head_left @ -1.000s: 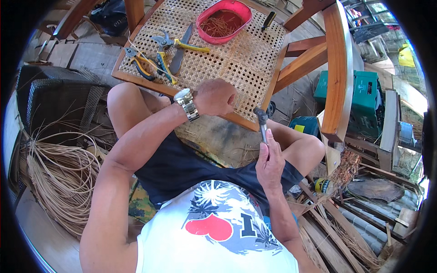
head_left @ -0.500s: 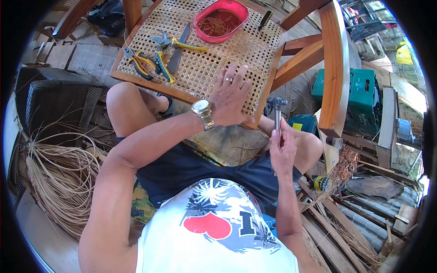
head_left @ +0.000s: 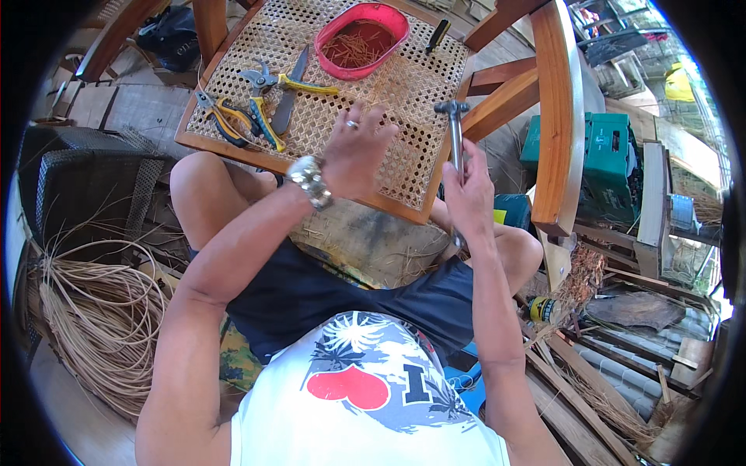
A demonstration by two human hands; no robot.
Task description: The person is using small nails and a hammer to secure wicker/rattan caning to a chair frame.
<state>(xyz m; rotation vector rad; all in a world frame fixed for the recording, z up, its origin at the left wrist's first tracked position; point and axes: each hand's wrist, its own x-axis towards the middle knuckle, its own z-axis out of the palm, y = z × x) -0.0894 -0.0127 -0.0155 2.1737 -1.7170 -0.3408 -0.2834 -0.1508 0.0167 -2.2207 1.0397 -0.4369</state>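
Evidently bracing the cane seat (head_left: 334, 116), the left hand (head_left: 353, 155) is pressing flat, fingers spread, while the right hand (head_left: 470, 194) is gripping a hammer (head_left: 454, 128) upright beside the seat's edge.

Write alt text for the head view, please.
A seated person's right hand holds a small hammer upright while the left hand rests on a woven cane chair seat, beside pliers and a red bowl.

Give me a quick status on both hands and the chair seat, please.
Left hand flat on woven cane seat. Right hand grips small hammer, head up. Pliers, red bowl on seat.
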